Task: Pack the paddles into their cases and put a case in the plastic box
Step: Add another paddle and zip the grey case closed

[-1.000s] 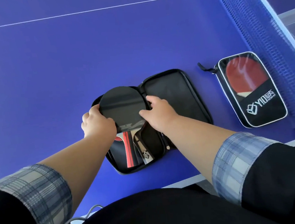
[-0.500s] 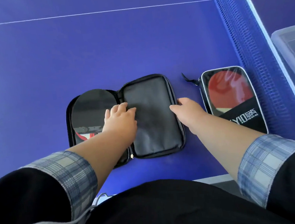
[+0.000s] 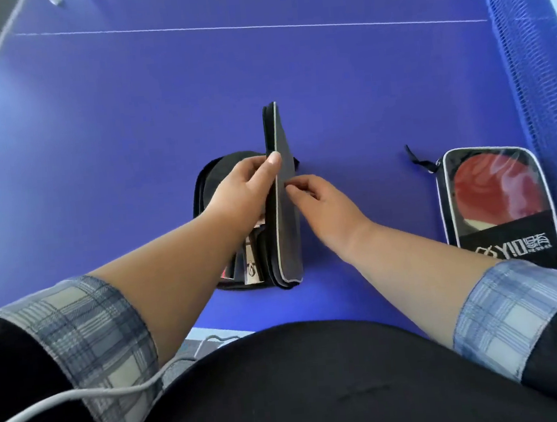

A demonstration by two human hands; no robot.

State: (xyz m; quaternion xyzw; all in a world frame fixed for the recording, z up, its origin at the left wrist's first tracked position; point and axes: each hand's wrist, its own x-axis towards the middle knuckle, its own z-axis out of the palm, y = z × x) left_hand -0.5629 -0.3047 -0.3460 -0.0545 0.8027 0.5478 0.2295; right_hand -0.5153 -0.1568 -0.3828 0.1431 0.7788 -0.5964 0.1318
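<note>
Two cases lie on the blue bench (image 3: pixel 128 129); one open case (image 3: pixel 280 210) sits at the centre, and one zipped case (image 3: pixel 503 211) lies well apart to the right, just beside the net (image 3: pixel 527 71). Two paddles show: one red-faced paddle (image 3: pixel 490 189) behind the zipped case's clear window, and one paddle (image 3: pixel 248 264) in the open case's lower half, only its handle end visible. The left hand (image 3: pixel 242 193) pinches the open case's lid near its upper edge, thumb on the outer face; the right hand (image 3: pixel 320 203) has its fingers (image 3: pixel 293 186) curled narrow against the lid's edge, touching it. The lid stands upright on its hinge, seen edge-on. Half a second ago that lid lay flat, opened out to the right, with the left hand resting on its lining and the right hand at its far edge; the zipped case has not moved. No plastic box shows now, though its corner showed at the right half a second ago.
</note>
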